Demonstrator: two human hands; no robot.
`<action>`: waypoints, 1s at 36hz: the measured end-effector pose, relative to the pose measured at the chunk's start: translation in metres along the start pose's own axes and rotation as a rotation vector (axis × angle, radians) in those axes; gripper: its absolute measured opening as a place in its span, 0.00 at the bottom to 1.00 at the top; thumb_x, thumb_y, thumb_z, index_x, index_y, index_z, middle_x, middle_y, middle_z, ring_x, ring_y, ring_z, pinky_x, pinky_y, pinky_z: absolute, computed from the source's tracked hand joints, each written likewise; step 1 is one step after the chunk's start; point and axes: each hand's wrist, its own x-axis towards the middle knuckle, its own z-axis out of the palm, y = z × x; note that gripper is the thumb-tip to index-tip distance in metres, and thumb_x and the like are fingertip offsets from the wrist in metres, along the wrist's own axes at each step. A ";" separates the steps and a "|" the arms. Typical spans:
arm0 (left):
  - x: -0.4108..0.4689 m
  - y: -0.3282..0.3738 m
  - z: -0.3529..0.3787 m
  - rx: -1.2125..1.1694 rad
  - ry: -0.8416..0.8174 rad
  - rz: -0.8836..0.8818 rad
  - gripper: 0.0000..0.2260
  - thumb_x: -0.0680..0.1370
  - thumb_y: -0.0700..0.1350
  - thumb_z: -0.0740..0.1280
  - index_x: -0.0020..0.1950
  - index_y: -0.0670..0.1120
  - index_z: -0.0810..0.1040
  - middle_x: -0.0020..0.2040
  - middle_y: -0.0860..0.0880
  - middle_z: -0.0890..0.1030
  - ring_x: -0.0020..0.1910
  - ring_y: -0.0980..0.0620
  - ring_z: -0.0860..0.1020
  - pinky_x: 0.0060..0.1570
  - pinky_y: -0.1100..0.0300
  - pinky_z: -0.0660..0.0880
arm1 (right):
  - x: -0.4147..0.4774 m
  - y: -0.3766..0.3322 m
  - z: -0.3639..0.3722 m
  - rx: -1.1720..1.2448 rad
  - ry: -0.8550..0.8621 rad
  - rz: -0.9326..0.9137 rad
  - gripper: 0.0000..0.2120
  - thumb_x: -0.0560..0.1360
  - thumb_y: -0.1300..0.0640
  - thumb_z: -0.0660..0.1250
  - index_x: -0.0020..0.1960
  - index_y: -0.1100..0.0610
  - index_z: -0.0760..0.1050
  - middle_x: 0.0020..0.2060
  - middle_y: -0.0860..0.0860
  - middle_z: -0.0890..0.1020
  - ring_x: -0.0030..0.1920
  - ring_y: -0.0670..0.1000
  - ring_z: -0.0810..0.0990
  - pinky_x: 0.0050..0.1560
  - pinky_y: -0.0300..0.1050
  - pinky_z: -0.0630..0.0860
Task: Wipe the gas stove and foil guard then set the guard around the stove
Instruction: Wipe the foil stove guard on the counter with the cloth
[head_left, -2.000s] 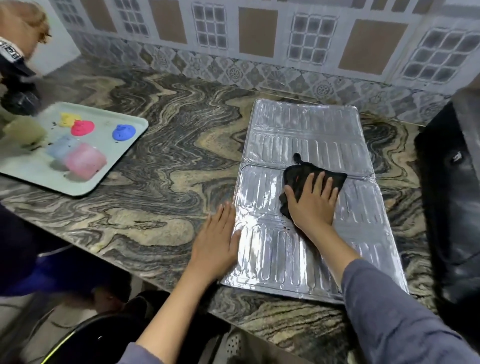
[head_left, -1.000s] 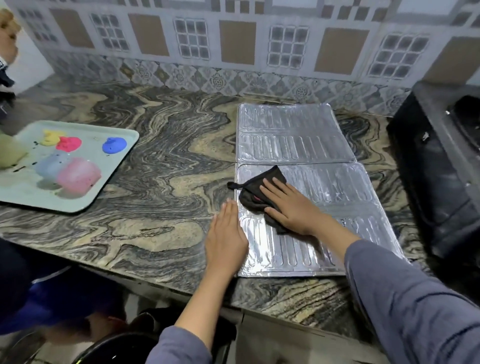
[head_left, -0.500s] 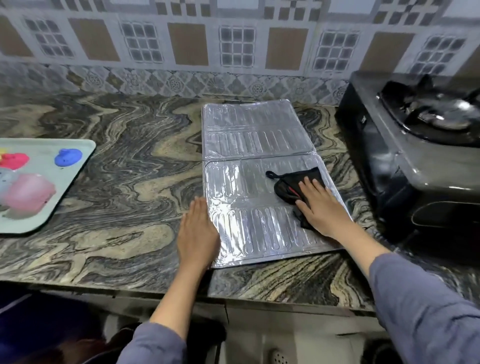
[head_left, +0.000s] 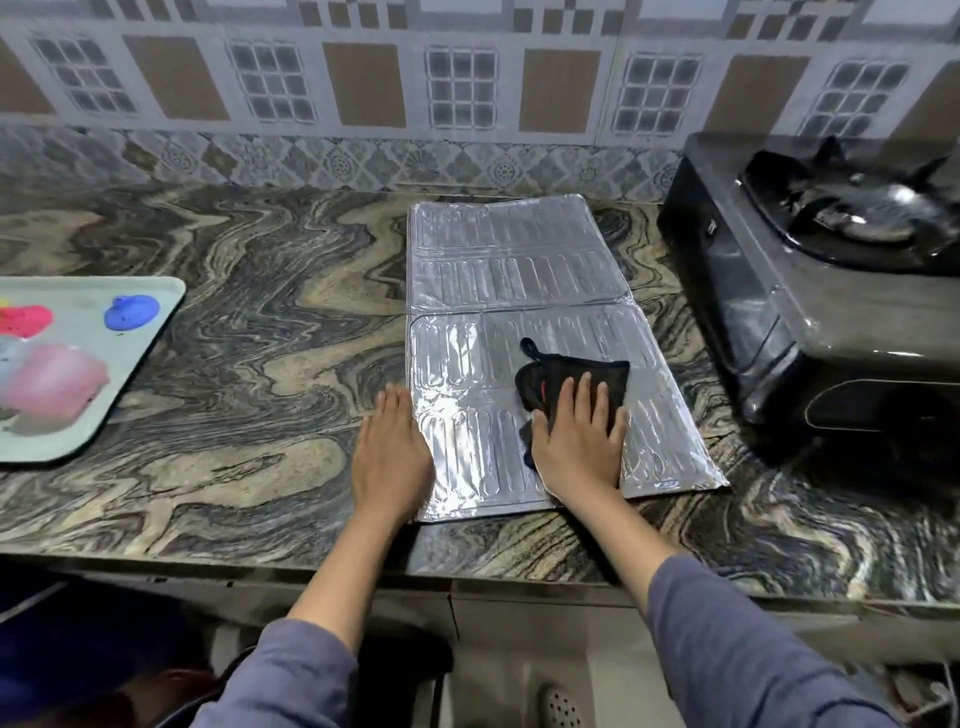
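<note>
A silver foil guard (head_left: 514, 270) lies flat and unfolded on the marbled counter, in the middle of the view. My right hand (head_left: 579, 441) presses a black cloth (head_left: 566, 379) flat onto the guard's near panel, fingers spread over it. My left hand (head_left: 392, 452) rests palm down with fingers together at the guard's near left edge, holding it against the counter. The black gas stove (head_left: 810, 291) stands on the counter to the right of the guard, apart from it.
A pale green tray (head_left: 156, 332) with coloured blobs sits at the left on the counter (head_left: 249, 322). A patterned tile wall (head_left: 363, 104) runs along the back. The counter's front edge is just below my wrists. A dark blue shape shows at bottom left.
My right hand has slid the cloth across the near panel, left, then right, then back toward the middle. The view has swung right, bringing the stove in. My left hand stays put.
</note>
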 end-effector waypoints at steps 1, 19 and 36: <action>0.001 -0.001 -0.002 -0.014 -0.007 0.004 0.23 0.80 0.44 0.48 0.76 0.46 0.51 0.77 0.49 0.51 0.76 0.53 0.50 0.75 0.56 0.47 | 0.000 0.000 0.000 0.002 0.001 -0.001 0.30 0.80 0.43 0.44 0.76 0.58 0.44 0.77 0.54 0.44 0.76 0.55 0.40 0.73 0.57 0.37; -0.061 -0.036 -0.024 0.152 -0.216 0.293 0.35 0.74 0.66 0.41 0.76 0.49 0.41 0.75 0.55 0.38 0.75 0.58 0.38 0.72 0.61 0.35 | 0.000 -0.007 -0.001 0.022 -0.021 0.047 0.30 0.80 0.44 0.46 0.76 0.58 0.45 0.77 0.54 0.45 0.76 0.55 0.41 0.73 0.57 0.37; -0.062 -0.031 -0.028 0.170 -0.266 0.292 0.41 0.71 0.71 0.46 0.75 0.49 0.37 0.74 0.56 0.35 0.72 0.60 0.34 0.73 0.59 0.35 | -0.014 -0.067 0.012 0.020 -0.089 -0.208 0.31 0.80 0.43 0.46 0.77 0.56 0.43 0.77 0.53 0.43 0.76 0.54 0.39 0.74 0.56 0.37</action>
